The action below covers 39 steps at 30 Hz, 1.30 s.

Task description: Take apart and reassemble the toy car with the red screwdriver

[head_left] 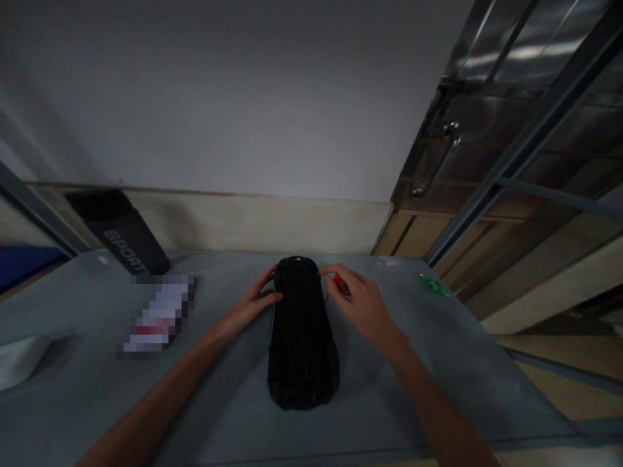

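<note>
A black toy car [300, 324] lies lengthwise in front of me, its flat dark underside apparently facing up. My left hand [257, 295] grips its left side near the far end, thumb against the near part of that edge and fingers along the side. On the opposite side, my right hand [357, 298] is closed with bent fingers around a small red-handled tool [341, 284], which looks like a screwdriver. A thin dark shaft shows below those fingertips, beside the car. The fingers hide most of the tool, and whether its tip touches the car I cannot tell.
All this is on a grey table [389, 415]. To the left are a black bottle marked SPORT [124, 237], a blurred-out phone-like object [160, 314] and a white rounded object [22, 360]. A crumpled green piece [434, 285] lies right. Behind stand a wall and a metal-handled door [448, 155].
</note>
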Tool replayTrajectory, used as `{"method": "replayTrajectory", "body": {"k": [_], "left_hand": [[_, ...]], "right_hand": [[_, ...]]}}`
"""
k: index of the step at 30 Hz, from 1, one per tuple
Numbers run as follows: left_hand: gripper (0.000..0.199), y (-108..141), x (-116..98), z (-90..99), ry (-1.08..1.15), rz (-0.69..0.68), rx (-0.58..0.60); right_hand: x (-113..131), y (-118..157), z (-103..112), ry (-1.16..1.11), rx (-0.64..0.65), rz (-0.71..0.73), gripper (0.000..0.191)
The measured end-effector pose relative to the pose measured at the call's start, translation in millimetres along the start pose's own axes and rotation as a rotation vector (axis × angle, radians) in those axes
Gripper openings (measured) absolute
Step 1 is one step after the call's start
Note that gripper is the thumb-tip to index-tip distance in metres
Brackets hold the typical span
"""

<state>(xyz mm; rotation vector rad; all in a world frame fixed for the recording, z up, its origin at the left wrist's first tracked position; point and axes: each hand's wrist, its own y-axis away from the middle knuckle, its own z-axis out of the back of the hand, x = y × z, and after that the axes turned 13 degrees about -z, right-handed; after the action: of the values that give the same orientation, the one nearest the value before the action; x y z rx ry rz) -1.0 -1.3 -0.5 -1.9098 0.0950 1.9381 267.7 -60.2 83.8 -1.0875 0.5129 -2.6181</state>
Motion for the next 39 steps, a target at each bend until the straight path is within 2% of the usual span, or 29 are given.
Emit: {"method": "replayTrajectory", "body": {"k": [6, 11, 16, 21, 27, 31, 36, 39], "left_hand": [[0.093, 1.1, -4.4, -1.4, -0.010, 0.007, 0.005], [0.093, 0.6, -4.2, -1.1, -0.024, 0.007, 0.003], [0.091, 0.1, -2.3, -0.5, -0.020, -0.025, 0.000], [0.091, 0.5, -1.6, -0.3, -0.001, -0.013, -0.012], [0.098, -0.3, 0.0, -0.7, 0.028, 0.002, -0.011], [0.093, 1.1, -0.7, -1.0, 0.008, 0.004, -0.009], [0.087, 1.1, 0.0, -0.1, -0.018, -0.009, -0.022], [0.091, 0.0, 1.3, 0.5, -0.015, -0.005, -0.008]], "right_hand": [[0.8, 0.5, 0.7, -0.009, 0.002, 0.031, 0.028], [2.2, -0.3, 0.4, 0.022, -0.030, 0.030, 0.016], [1.2, -0.5, -0.7, 0.010, -0.008, 0.053, 0.026], [0.4, 0.4, -0.6, 0.026, -0.012, 0.018, 0.018], [1.1, 1.1, -0.2, 0.035, -0.003, 0.051, 0.025], [0.4, 0.5, -0.6, 0.055, -0.024, 0.034, 0.016], [-0.5, 0.8, -1.0, 0.022, -0.012, 0.069, 0.025], [0.4, 1.0, -0.3, 0.025, -0.017, 0.055, 0.020]]}}
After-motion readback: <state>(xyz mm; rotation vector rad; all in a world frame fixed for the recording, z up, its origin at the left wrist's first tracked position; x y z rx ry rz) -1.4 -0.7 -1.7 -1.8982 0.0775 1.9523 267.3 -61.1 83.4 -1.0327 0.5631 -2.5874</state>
